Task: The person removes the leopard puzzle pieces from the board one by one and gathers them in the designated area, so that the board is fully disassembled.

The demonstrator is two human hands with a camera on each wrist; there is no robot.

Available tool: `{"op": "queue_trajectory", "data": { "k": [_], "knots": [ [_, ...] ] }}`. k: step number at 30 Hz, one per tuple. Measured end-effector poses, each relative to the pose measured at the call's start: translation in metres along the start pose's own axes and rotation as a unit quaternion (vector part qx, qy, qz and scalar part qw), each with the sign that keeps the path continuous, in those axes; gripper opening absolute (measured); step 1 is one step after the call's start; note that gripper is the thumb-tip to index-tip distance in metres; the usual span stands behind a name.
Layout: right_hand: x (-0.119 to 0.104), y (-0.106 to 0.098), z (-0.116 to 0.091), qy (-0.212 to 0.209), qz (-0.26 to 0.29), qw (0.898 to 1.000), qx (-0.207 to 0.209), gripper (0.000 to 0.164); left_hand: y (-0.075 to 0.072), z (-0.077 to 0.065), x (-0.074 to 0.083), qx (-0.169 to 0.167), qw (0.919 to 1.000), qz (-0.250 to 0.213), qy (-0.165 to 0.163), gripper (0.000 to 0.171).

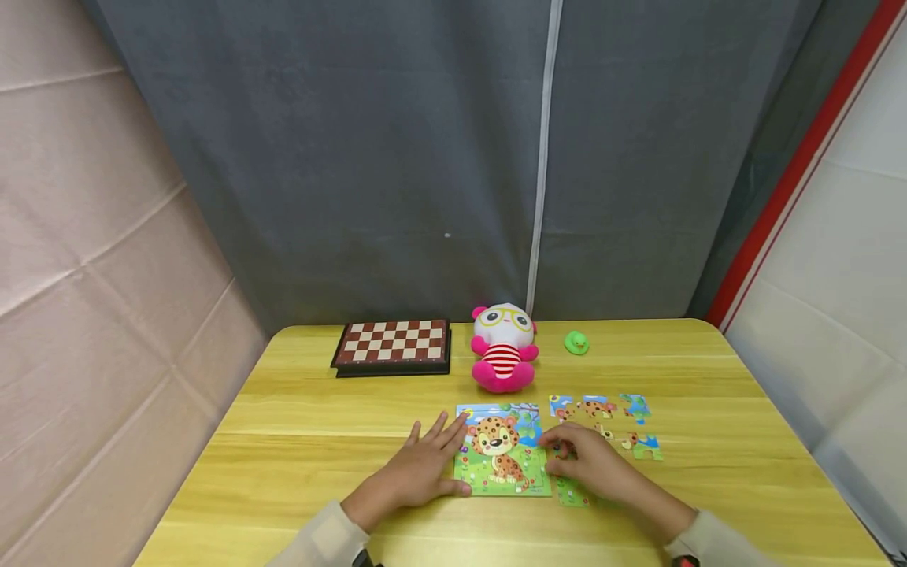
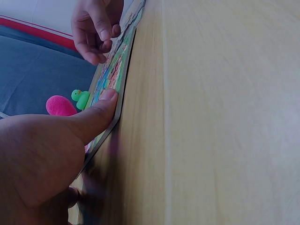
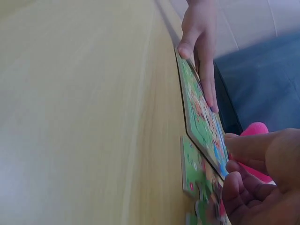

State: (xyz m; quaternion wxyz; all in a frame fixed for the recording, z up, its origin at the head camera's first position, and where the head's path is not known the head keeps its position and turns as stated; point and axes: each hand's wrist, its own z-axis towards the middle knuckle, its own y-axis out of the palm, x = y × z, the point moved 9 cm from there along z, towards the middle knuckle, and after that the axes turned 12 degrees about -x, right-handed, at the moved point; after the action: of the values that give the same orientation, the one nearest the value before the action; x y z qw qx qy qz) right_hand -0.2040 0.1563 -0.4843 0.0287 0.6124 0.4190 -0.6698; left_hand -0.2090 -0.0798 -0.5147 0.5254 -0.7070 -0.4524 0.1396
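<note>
A square puzzle board [image 1: 496,453] with a spotted leopard cub on it lies flat at the table's middle. My left hand [image 1: 423,466] rests along the board's left edge, fingers spread; its thumb touches the near left corner, pressing the rim in the left wrist view. Beside the right edge is my right hand [image 1: 588,461], its fingers loosely bent and nothing visible between thumb and fingertips. Loose jigsaw pieces lie around that hand: a spotted piece [image 1: 598,406], a tree piece [image 1: 637,406], a blue-green piece [image 1: 648,449] and a green piece [image 1: 571,493]. The right hand hides some pieces.
Behind the board sits a pink and white plush toy [image 1: 503,350] with yellow glasses. A folded chessboard case [image 1: 392,345] lies at the back left. Toward the back right is a small green rubber duck [image 1: 577,342]. A grey curtain [image 1: 340,157] hangs behind the table.
</note>
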Motion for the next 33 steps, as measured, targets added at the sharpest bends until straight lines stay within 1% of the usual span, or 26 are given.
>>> {"op": "queue_trajectory", "data": {
  "k": [9,15,23,33],
  "knots": [
    [-0.007,0.015,0.013,0.008,-0.022,1.000,-0.011,0.039,0.001,0.001,-0.001,-0.001,1.0000,0.000,-0.002,0.100],
    [-0.011,0.022,0.017,0.010,-0.034,0.999,-0.020,0.042,0.002,0.001,-0.002,-0.002,1.0000,0.002,-0.003,0.100],
    [-0.015,0.025,0.018,0.010,-0.050,0.998,-0.025,0.046,-0.001,0.000,0.000,-0.001,1.0000,0.000,-0.002,0.099],
    [-0.014,0.027,0.022,0.042,-0.081,0.996,-0.018,0.047,-0.002,-0.001,0.002,-0.004,1.0000,-0.003,-0.003,0.099]
  ]
}}
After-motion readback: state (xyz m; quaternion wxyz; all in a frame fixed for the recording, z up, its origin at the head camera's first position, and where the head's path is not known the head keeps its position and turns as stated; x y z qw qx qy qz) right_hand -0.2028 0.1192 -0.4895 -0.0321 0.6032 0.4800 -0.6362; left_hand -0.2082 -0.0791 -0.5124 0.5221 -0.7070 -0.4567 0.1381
